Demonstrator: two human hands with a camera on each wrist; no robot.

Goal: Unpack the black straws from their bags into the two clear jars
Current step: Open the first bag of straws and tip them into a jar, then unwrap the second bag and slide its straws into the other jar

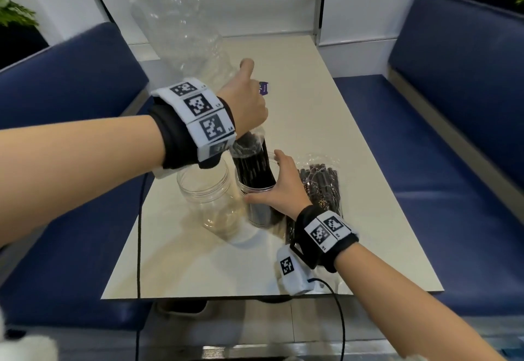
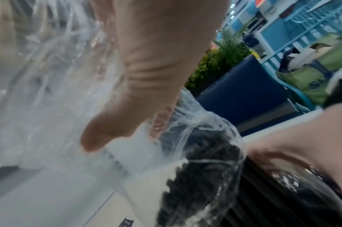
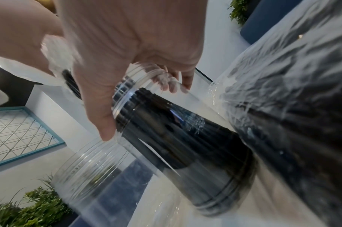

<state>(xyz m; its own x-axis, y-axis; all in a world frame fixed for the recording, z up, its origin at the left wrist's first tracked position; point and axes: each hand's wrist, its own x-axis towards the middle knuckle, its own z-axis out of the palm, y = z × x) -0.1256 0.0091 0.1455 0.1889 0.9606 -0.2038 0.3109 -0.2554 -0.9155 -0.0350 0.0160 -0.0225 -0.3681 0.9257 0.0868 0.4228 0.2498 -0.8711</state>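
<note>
On the desk point(image 1: 198, 270), an empty clear jar point(image 1: 211, 190) waits at left, the left hand point(image 1: 246, 102) grasps a bag point(image 1: 181, 20) off black straws point(image 1: 255, 167) in the second jar point(image 1: 259, 207), gripped by the right hand point(image 1: 280, 184); a full bag point(image 1: 320, 190) remains right.

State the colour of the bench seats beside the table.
Dark blue: the bench seats on both sides of the table, clearest in the head view.
</note>
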